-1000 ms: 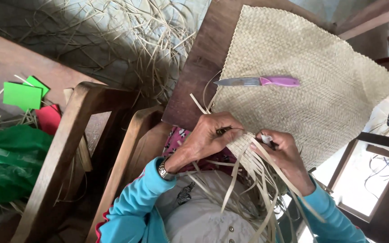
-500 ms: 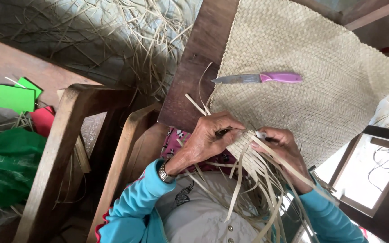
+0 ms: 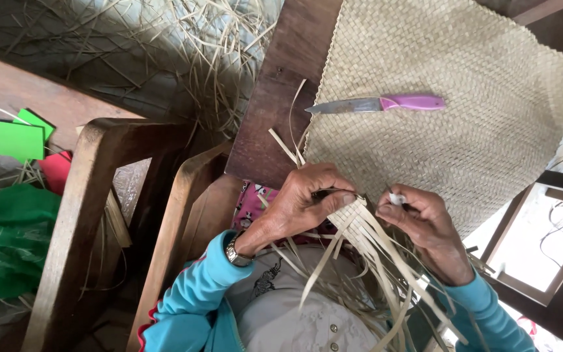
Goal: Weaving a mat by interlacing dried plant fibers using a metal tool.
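Head view: left hand and right hand, fingers pinching loose strips at woven mat edge, mid-weave; next crossing likely needs tension.

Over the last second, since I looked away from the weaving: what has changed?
Very little. The left hand and right hand stay at the woven mat's near edge, fingers working the loose straw strips, which shifted only slightly. Nothing was picked up or let go. The pink-handled knife still lies on the mat, untouched; only the camera drifted a little.
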